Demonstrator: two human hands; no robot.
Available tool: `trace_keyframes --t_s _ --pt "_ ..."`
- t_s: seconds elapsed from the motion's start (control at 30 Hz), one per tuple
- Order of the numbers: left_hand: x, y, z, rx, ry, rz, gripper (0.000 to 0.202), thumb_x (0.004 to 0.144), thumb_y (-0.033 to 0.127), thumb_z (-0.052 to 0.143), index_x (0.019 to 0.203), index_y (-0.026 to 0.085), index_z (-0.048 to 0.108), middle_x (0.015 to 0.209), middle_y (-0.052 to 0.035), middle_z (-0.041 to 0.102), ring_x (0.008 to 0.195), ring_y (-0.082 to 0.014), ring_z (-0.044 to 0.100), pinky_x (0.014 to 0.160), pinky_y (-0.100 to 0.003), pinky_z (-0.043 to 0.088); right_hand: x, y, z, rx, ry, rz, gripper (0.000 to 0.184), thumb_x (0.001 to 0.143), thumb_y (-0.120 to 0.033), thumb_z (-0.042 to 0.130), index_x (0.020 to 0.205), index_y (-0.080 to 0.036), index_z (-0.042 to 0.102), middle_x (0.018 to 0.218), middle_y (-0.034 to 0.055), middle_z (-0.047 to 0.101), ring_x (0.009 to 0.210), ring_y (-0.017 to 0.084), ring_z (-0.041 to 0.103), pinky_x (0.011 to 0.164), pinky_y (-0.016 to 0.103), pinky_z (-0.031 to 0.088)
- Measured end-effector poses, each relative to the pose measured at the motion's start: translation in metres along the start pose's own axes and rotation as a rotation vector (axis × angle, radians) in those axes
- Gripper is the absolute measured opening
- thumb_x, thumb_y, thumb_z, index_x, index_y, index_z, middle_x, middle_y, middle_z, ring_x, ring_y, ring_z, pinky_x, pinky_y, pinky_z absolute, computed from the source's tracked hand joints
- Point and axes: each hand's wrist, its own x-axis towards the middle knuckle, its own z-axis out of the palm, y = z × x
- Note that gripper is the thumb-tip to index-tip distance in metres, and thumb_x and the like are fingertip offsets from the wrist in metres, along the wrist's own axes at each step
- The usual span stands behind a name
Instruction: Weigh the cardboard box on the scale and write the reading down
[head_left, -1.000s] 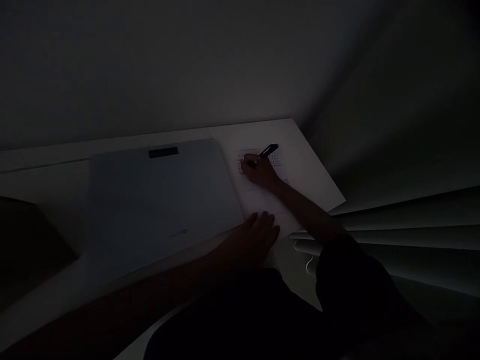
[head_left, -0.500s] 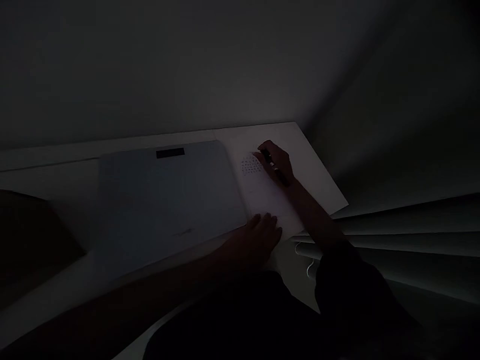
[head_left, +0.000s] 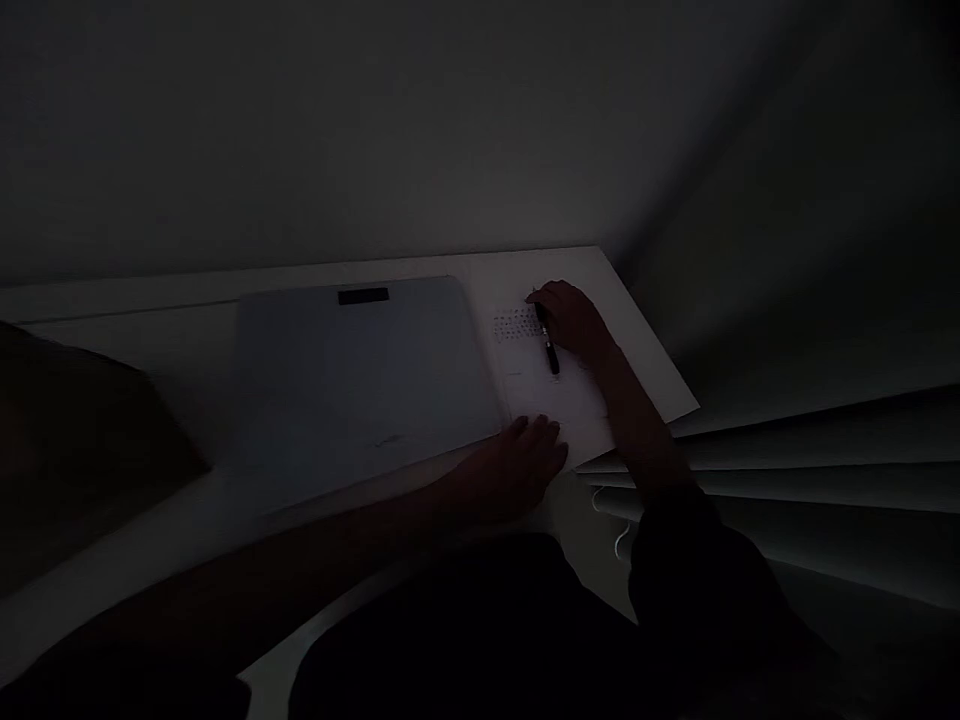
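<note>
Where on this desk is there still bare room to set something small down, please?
Bare desk shows left of the closed laptop, and a narrow strip behind it along the wall. It is crowded at the right end: the right hand with the pen and the left hand both rest on the paper.

The room around me is very dim. A plain, bare wall (head_left: 375,130) fills the whole upper part of the frame, grey and shadowed, darker toward the upper right. Below it a white desk (head_left: 645,360) runs across the middle of the frame, its far right corner just right of centre. At the lower right, pale horizontal blind slats (head_left: 825,460) catch a faint light. A dark, indistinct shape (head_left: 75,450) sits at the left edge
</note>
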Motion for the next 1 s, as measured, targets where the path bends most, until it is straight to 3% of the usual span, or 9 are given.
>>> trace_keyframes --t_s 0.13,0.33,0.47,0.6,0.7,0.8,0.9,1.0 --pt "0.002 -0.002 -0.014 0.006 -0.113 0.004 0.047 0.105 0.029 0.03 0.144 0.009 0.048 0.148 -0.0213 0.044 0.135 -0.035 0.045 0.109 -0.048 0.034 -0.002 0.002 0.002 -0.008 -0.093 0.045 0.035 0.095 -0.006 0.041 0.121 -0.011 0.065 0.111 0.0139 0.059 0.103 0.027 0.05 0.09 0.039 0.041" --pt "0.003 -0.002 -0.017 0.005 -0.117 -0.01 0.047 0.105 0.032 0.033 0.143 0.009 0.049 0.147 -0.0197 0.046 0.135 -0.0347 0.045 0.108 -0.046 0.035 -0.004 0.006 0.009 0.024 -0.075 0.061 0.038 0.094 -0.005 0.042 0.121 -0.012 0.067 0.109 0.0144 0.056 0.101 0.026 0.048 0.09 0.036 0.043" --pt "0.0 0.001 -0.016 0.071 -0.055 0.014 0.048 0.105 0.031 0.033 0.143 0.007 0.05 0.147 -0.0223 0.046 0.133 -0.036 0.047 0.107 -0.049 0.037 -0.003 0.006 0.014 0.04 -0.013 0.074 0.041 0.098 -0.01 0.035 0.126 -0.009 0.065 0.11 0.0157 0.057 0.101 0.026 0.05 0.089 0.037 0.044" --pt "-0.018 0.003 -0.025 0.154 0.032 0.013 0.046 0.106 0.029 0.031 0.142 0.009 0.052 0.143 -0.0201 0.05 0.131 -0.0342 0.05 0.108 -0.049 0.037 0.0 0.002 0.014 0.083 0.157 0.114 0.044 0.106 -0.024 0.026 0.125 -0.008 0.062 0.109 0.0163 0.059 0.102 0.027 0.052 0.093 0.041 0.043" --pt "-0.045 0.002 -0.043 0.187 0.065 -0.063 0.044 0.106 0.028 0.034 0.142 0.01 0.05 0.143 -0.0173 0.052 0.132 -0.0313 0.05 0.111 -0.047 0.037 0.005 -0.01 0.004 0.123 0.247 0.127 0.051 0.109 -0.039 0.022 0.123 -0.01 0.062 0.111 0.0154 0.062 0.103 0.028 0.055 0.095 0.044 0.043" --pt "-0.086 -0.003 -0.073 0.212 0.187 -0.204 0.039 0.101 0.022 0.045 0.138 0.009 0.051 0.139 -0.0159 0.056 0.13 -0.0301 0.053 0.112 -0.045 0.038 0.012 -0.035 -0.012 0.211 0.276 0.097 0.061 0.11 -0.046 0.014 0.12 -0.012 0.063 0.107 0.0155 0.064 0.102 0.027 0.057 0.095 0.044 0.045" --pt "-0.139 -0.011 -0.106 0.248 0.273 -0.423 0.043 0.094 0.016 0.049 0.137 0.012 0.049 0.134 -0.0138 0.06 0.127 -0.0285 0.056 0.106 -0.042 0.046 0.023 -0.076 -0.028 0.387 0.276 0.089 0.06 0.109 -0.049 0.015 0.128 -0.014 0.06 0.116 0.0149 0.063 0.11 0.025 0.058 0.1 0.042 0.046" --pt "-0.202 -0.015 -0.133 0.278 0.486 -0.651 0.053 0.083 0.02 0.059 0.135 0.018 0.053 0.132 -0.0098 0.062 0.123 -0.0296 0.059 0.104 -0.045 0.048 0.037 -0.126 -0.036 0.57 0.175 0.038 0.058 0.108 -0.053 0.017 0.141 -0.019 0.051 0.136 0.0128 0.055 0.127 0.024 0.051 0.111 0.043 0.04"
